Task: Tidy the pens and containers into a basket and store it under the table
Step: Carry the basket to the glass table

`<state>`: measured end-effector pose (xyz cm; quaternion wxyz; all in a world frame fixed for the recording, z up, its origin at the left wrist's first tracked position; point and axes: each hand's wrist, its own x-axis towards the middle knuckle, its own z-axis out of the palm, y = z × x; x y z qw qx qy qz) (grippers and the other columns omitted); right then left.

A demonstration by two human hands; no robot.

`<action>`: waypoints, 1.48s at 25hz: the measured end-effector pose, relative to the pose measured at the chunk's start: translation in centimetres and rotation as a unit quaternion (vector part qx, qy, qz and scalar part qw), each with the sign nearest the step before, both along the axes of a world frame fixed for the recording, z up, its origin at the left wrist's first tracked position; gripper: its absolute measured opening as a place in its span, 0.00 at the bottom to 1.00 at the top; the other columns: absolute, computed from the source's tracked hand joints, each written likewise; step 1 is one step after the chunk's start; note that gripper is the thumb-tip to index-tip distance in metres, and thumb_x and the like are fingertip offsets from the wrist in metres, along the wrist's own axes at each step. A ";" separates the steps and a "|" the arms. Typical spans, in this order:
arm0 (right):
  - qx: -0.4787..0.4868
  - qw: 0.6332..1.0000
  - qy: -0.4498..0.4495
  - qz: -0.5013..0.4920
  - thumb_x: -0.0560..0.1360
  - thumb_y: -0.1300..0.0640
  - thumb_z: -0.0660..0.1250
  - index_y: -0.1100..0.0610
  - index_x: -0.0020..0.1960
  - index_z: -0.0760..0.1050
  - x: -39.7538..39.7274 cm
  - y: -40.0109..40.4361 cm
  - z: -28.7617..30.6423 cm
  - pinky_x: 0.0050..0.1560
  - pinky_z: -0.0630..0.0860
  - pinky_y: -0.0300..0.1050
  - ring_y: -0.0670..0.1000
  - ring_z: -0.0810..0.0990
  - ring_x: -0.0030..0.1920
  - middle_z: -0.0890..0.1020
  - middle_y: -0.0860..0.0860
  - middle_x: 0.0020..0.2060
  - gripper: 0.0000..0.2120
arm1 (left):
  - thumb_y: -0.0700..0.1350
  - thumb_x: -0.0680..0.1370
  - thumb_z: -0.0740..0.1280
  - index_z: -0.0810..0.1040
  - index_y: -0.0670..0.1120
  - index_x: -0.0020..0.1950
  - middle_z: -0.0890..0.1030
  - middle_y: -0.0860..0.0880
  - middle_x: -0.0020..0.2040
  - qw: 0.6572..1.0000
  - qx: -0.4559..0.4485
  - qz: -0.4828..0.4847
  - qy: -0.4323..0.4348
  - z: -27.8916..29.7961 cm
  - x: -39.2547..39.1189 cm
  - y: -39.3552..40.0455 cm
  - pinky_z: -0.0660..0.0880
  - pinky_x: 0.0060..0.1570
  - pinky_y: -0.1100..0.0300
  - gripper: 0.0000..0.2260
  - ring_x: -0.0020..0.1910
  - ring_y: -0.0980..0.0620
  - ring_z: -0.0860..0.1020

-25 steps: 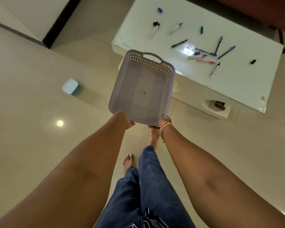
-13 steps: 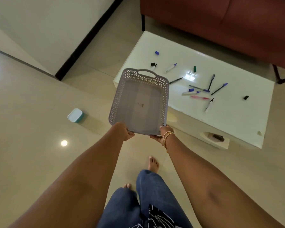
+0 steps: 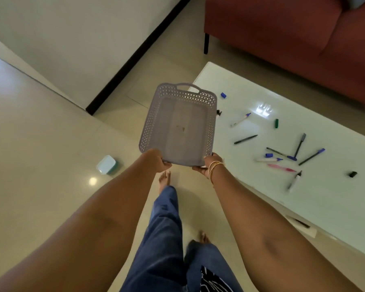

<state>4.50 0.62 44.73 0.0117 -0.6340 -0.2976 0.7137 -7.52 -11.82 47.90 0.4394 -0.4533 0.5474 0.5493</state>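
I hold a grey perforated plastic basket (image 3: 178, 123) out in front of me, tilted with its inside facing me and its handle at the far end. My left hand (image 3: 155, 160) grips its near left corner and my right hand (image 3: 207, 165), with gold bangles at the wrist, grips its near right corner. The basket holds nothing but a small brown speck. To its right stands a low white table (image 3: 251, 182) with several pens and markers (image 3: 281, 153) and loose caps (image 3: 223, 95) scattered on it.
A red-brown sofa (image 3: 293, 39) stands behind the table. A small white and teal box (image 3: 106, 164) lies on the tiled floor at the left. A wall with a black skirting runs at the upper left. My bare feet and blue trousers show below.
I have stepped forward and the view has swung; the table now lies to my right and the sofa has come into view. The basket stays gripped in both hands.
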 end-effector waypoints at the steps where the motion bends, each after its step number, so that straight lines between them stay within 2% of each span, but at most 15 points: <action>1: 0.005 1.000 0.009 0.003 0.80 0.68 0.54 0.59 0.67 0.70 -1.9 0.8 -0.6 0.49 0.79 0.65 0.69 0.72 0.63 0.72 0.58 0.66 0.18 | 0.41 0.78 0.64 0.70 0.42 0.42 0.73 0.44 0.45 1.000 -0.013 0.005 -0.017 -1.3 -2.6 0.6 0.67 0.46 0.69 0.06 0.46 0.49 0.69; 4: -0.003 1.000 0.002 -0.011 0.80 0.68 0.55 0.59 0.67 0.71 -8.5 3.1 -2.0 0.49 0.80 0.65 0.69 0.75 0.59 0.72 0.59 0.67 0.18 | 0.37 0.79 0.60 0.73 0.42 0.48 0.75 0.46 0.44 0.997 -0.031 -0.071 -0.013 -2.4 -9.7 3.1 0.74 0.50 0.58 0.03 0.48 0.50 0.71; 6: -0.003 1.000 0.003 -0.019 0.79 0.69 0.57 0.59 0.67 0.72 -12.0 4.9 -2.5 0.44 0.82 0.62 0.68 0.77 0.56 0.72 0.59 0.66 0.18 | 0.36 0.81 0.58 0.72 0.38 0.44 0.74 0.44 0.41 0.994 0.010 -0.109 0.008 -2.0 -13.6 5.5 0.76 0.53 0.58 0.07 0.48 0.49 0.73; 8: 0.002 0.999 0.000 -0.034 0.77 0.71 0.59 0.59 0.67 0.72 -15.2 7.2 -2.9 0.36 0.82 0.61 0.69 0.77 0.57 0.71 0.58 0.66 0.20 | 0.36 0.82 0.56 0.70 0.37 0.43 0.74 0.43 0.41 0.992 0.025 -0.121 0.032 -1.8 -16.8 8.3 0.79 0.44 0.60 0.09 0.45 0.48 0.75; 11: 0.008 0.998 -0.010 -0.057 0.78 0.68 0.60 0.58 0.66 0.72 -18.8 10.8 -3.7 0.32 0.82 0.58 0.68 0.75 0.58 0.70 0.57 0.68 0.18 | 0.40 0.83 0.57 0.70 0.38 0.45 0.75 0.42 0.52 0.989 0.026 -0.136 0.047 -2.9 -20.1 12.4 0.74 0.58 0.54 0.09 0.62 0.45 0.76; 13: 0.018 0.997 -0.021 -0.078 0.79 0.65 0.60 0.58 0.67 0.71 -20.2 13.6 -4.9 0.33 0.82 0.59 0.68 0.75 0.58 0.71 0.56 0.67 0.17 | 0.42 0.83 0.56 0.71 0.39 0.50 0.73 0.43 0.62 0.986 0.053 -0.148 0.053 -4.7 -21.5 15.6 0.69 0.66 0.51 0.08 0.70 0.44 0.71; 15: 0.028 0.995 -0.028 -0.094 0.80 0.64 0.60 0.57 0.69 0.70 -21.3 16.3 -6.8 0.38 0.83 0.60 0.68 0.76 0.59 0.72 0.56 0.66 0.17 | 0.43 0.83 0.56 0.70 0.41 0.66 0.71 0.44 0.69 0.984 0.070 -0.153 0.064 -7.1 -22.4 18.4 0.68 0.67 0.50 0.13 0.71 0.44 0.69; 17: 0.045 0.993 -0.040 -0.106 0.80 0.64 0.61 0.56 0.69 0.71 -22.0 18.4 -9.0 0.42 0.83 0.59 0.66 0.78 0.58 0.74 0.55 0.65 0.18 | 0.44 0.83 0.56 0.65 0.42 0.73 0.70 0.44 0.72 0.983 0.076 -0.155 0.066 -9.6 -23.2 20.9 0.68 0.67 0.49 0.18 0.71 0.44 0.70; 25: 0.053 0.986 -0.043 -0.154 0.77 0.64 0.66 0.52 0.70 0.71 -23.2 21.6 -14.9 0.41 0.83 0.59 0.65 0.78 0.58 0.74 0.55 0.66 0.22 | 0.47 0.82 0.59 0.64 0.44 0.74 0.69 0.44 0.73 0.983 0.089 -0.145 0.071 -16.5 -25.0 25.3 0.71 0.62 0.48 0.20 0.70 0.43 0.71; 31: 0.027 0.984 -0.071 -0.161 0.78 0.66 0.63 0.51 0.71 0.68 -22.1 21.5 -15.2 0.47 0.82 0.59 0.66 0.76 0.60 0.73 0.56 0.66 0.23 | 0.47 0.83 0.57 0.62 0.44 0.76 0.66 0.43 0.75 0.979 0.087 -0.183 0.038 -17.3 -23.9 25.1 0.69 0.66 0.44 0.21 0.72 0.42 0.69; 33: 0.036 0.987 -0.148 -0.044 0.81 0.61 0.59 0.53 0.73 0.64 -22.4 20.7 -13.3 0.62 0.76 0.58 0.63 0.71 0.68 0.70 0.54 0.69 0.21 | 0.48 0.83 0.57 0.60 0.45 0.77 0.62 0.44 0.77 0.961 0.076 -0.265 0.008 -14.8 -23.1 24.7 0.68 0.66 0.42 0.23 0.73 0.41 0.66; 34: 0.089 0.971 -0.196 0.108 0.82 0.57 0.56 0.56 0.74 0.63 -21.8 20.1 -12.6 0.69 0.70 0.55 0.60 0.67 0.72 0.69 0.53 0.70 0.20 | 0.49 0.83 0.58 0.59 0.45 0.77 0.61 0.43 0.77 0.946 0.068 -0.316 -0.004 -13.2 -22.5 24.5 0.67 0.66 0.42 0.24 0.74 0.41 0.65; 35: 0.136 0.920 -0.251 0.269 0.82 0.55 0.54 0.60 0.74 0.61 -21.8 19.5 -11.6 0.73 0.64 0.52 0.58 0.64 0.74 0.67 0.54 0.71 0.21 | 0.49 0.82 0.59 0.59 0.44 0.77 0.60 0.43 0.77 0.930 0.057 -0.363 -0.005 -11.3 -21.9 24.4 0.68 0.66 0.42 0.25 0.74 0.41 0.64; 36: 0.146 0.909 -0.247 0.302 0.82 0.58 0.53 0.65 0.74 0.59 -21.3 19.1 -11.0 0.74 0.61 0.52 0.60 0.62 0.74 0.66 0.57 0.72 0.22 | 0.49 0.81 0.60 0.61 0.44 0.76 0.61 0.43 0.77 0.916 0.042 -0.399 0.003 -9.1 -21.4 24.0 0.69 0.65 0.43 0.24 0.74 0.42 0.65; 37: 0.103 0.931 -0.202 0.285 0.81 0.61 0.54 0.70 0.74 0.56 -21.2 18.5 -9.9 0.74 0.61 0.54 0.63 0.62 0.74 0.63 0.62 0.73 0.23 | 0.49 0.81 0.61 0.63 0.44 0.75 0.63 0.43 0.76 0.905 0.026 -0.424 0.020 -7.1 -20.9 23.5 0.69 0.65 0.44 0.23 0.73 0.42 0.65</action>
